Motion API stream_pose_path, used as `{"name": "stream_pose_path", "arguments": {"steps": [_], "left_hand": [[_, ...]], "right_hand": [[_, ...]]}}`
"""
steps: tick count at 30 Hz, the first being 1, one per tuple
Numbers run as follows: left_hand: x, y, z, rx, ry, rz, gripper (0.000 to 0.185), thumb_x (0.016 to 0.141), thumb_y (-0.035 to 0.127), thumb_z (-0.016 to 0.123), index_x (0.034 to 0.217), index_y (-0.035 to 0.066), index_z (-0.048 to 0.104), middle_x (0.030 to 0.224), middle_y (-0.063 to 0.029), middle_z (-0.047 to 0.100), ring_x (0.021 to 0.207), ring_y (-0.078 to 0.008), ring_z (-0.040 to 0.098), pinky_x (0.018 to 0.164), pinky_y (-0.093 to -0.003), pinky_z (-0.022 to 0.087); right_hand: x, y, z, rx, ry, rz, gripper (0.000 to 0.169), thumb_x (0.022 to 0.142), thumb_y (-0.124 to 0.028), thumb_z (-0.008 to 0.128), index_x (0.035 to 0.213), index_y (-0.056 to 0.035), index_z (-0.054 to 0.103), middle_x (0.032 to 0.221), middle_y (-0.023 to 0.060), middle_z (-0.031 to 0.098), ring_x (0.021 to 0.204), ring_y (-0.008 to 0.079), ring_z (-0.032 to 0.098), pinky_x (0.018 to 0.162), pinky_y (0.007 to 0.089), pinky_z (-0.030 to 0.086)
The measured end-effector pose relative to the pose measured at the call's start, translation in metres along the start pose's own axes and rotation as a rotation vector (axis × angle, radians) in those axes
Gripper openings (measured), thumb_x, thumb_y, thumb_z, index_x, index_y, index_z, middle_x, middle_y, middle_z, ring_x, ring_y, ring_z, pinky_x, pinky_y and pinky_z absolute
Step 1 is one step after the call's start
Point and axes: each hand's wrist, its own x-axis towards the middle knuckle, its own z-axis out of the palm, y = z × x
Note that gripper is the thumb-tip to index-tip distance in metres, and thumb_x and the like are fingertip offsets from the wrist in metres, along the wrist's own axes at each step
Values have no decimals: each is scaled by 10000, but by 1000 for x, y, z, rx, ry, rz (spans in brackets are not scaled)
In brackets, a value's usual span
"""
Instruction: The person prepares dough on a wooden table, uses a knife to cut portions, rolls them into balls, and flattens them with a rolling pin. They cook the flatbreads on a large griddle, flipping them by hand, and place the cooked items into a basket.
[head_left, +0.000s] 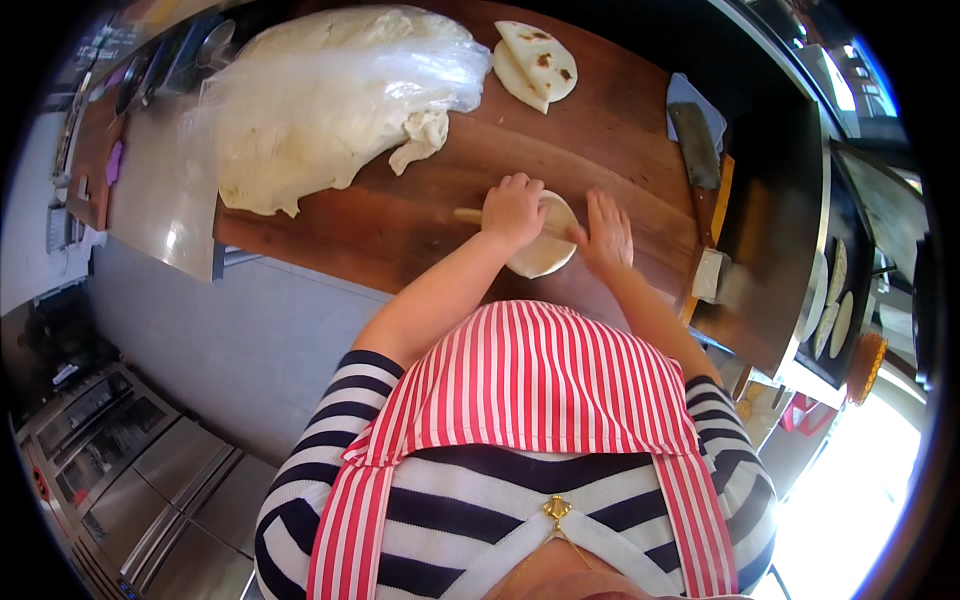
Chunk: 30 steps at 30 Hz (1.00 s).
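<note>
A round of flattened dough (534, 257) lies on the wooden worktop (600, 161) before me. Over its upper part runs a thin wooden rolling pin (468, 215), whose left end sticks out past my left hand (513, 208). That hand is curled over the pin, covering part of the dough. My right hand (606, 234) is at the dough's right edge, fingers stretched out and thumb spread towards the round. Whether its palm rests on the pin's right end is hidden. Farther off at the left is a large mass of dough (300, 127), partly under clear plastic film (427, 71).
A folded, browned flatbread (544, 64) lies at the back. At the right edge are a cleaver (694, 146) on a pale cloth (681, 90) and a small whitish block (709, 274). Several flatbreads (841, 322) sit on a dark surface beyond. A metal sheet (161, 180) is at the left.
</note>
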Motion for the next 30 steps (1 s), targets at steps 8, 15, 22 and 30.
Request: {"name": "stream_pose_path", "arguments": {"steps": [8,15,22,30], "left_hand": [[-59,-31,-21,-356,34,-348,254,809,239,618,1012,86,619,977,-121,607,915,-299,593,792,-407,466],[-93,-39,-27,170,101,88,568,830,289,567,1311,13,442,1330,-146,487,1234,-303,441,980,-474,322],[15,-58,-40,84,281,263,451,780,174,632,1198,32,546,1089,-113,621,1043,-272,567,872,-406,411],[49,-53,-36,71,161,268,258,827,246,622,1031,90,606,900,-97,620,886,-295,582,763,-407,465]], "right_hand": [[-93,-26,-25,237,32,-138,283,734,-199,721,962,-71,614,852,142,631,772,340,599,664,425,469],[-43,-37,-4,-73,9,40,638,815,-360,616,1334,-42,424,1394,155,401,1347,301,299,1087,555,182],[102,-4,9,-37,197,125,666,885,-416,517,1384,-13,337,1440,163,347,1367,323,256,1087,555,185],[130,6,6,-18,254,67,638,894,-417,509,1350,5,364,1419,166,380,1347,318,296,1083,491,247]]}}
